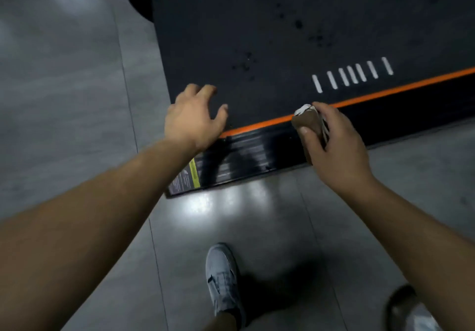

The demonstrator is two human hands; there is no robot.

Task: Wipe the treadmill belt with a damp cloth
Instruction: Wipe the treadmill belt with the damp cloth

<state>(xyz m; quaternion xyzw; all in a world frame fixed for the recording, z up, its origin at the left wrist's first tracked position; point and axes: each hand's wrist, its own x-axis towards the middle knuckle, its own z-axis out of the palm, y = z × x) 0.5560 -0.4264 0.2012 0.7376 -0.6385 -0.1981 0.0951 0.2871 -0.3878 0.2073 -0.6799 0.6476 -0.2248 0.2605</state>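
The belt (257,35) is black with dark spots. My right hand (336,145) holds the bunched brown cloth (308,122) beside it.

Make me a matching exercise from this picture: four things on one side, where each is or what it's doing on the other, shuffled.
Things: 1 left hand; 2 right hand; 3 white stripes; 4 grey shoe.
States: A on the floor; B grips the cloth; C printed on the belt by the orange strip; D spread open at the belt's corner.
Pairs: 1-D, 2-B, 3-C, 4-A.
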